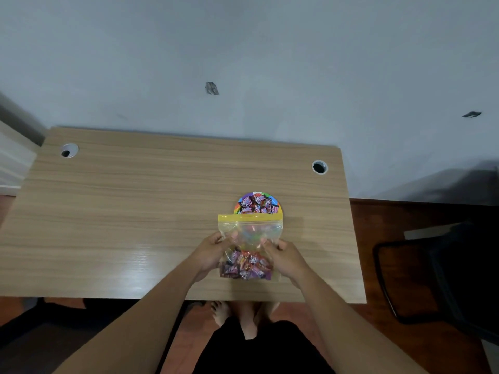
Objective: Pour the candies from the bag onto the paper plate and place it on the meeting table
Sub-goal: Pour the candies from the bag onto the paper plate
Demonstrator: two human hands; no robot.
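A clear bag (249, 238) with a yellow zip strip is held just right of the frame's centre, above a wooden table (135, 211). Its mouth is turned away from the person and laid over the near edge of a colourful plate (278, 207), presumably so that whatever slides out lands on the plate and not on the table. Some candies (256, 205) are already heaped on the plate's far half; a larger clump (247, 267) is seen bunched in the bag's closed end, nearest the person. The pour is therefore judged to be partly done.

The bag is pinched at its two sides, about midway along its length. The left hand (209, 253) is closed on the left edge, thumb on top and fingers curled beneath; the right hand (286, 256) is closed on the right edge in the same manner. Holding at the sides appears meant to keep the mouth spread and the bag flat. Both forearms are reached forward from the bottom of the frame and converge on the bag, wrists fairly straight.

It is judged that the near end must be raised for the remaining clump to run toward the mouth. A dark chair (432, 279) is seen at the right edge.
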